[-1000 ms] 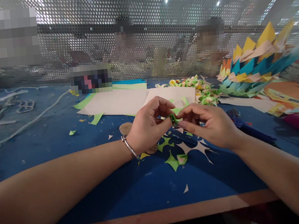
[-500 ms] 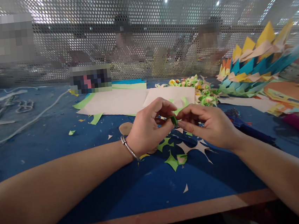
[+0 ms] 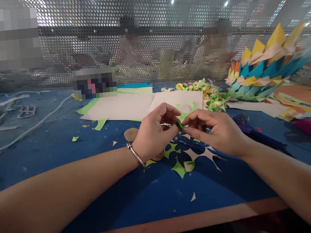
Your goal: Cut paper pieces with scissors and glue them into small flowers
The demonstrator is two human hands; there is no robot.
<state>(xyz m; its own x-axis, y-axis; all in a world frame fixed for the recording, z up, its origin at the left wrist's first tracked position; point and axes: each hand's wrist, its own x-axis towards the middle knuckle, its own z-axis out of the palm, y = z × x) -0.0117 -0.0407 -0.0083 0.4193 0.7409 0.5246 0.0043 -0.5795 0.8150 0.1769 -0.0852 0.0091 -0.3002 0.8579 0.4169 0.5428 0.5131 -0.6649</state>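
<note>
My left hand [image 3: 153, 135] and my right hand [image 3: 217, 130] meet over the middle of the blue table [image 3: 67, 169]. Both pinch a small green paper piece [image 3: 180, 125] between thumb and fingertips. A metal bangle [image 3: 135, 154] circles my left wrist. Green and white paper offcuts [image 3: 188, 159] lie on the table just under my hands.
White and green paper sheets [image 3: 132, 104] lie behind my hands. A heap of small folded paper flowers [image 3: 206, 93] and a large spiked yellow, blue and pink paper model [image 3: 266, 65] stand at the back right. White cord [image 3: 20, 111] lies far left. Beyond a perforated screen [image 3: 149, 29] sit other people.
My hands have barely shifted; the fingers keep working the green piece in the same place.
</note>
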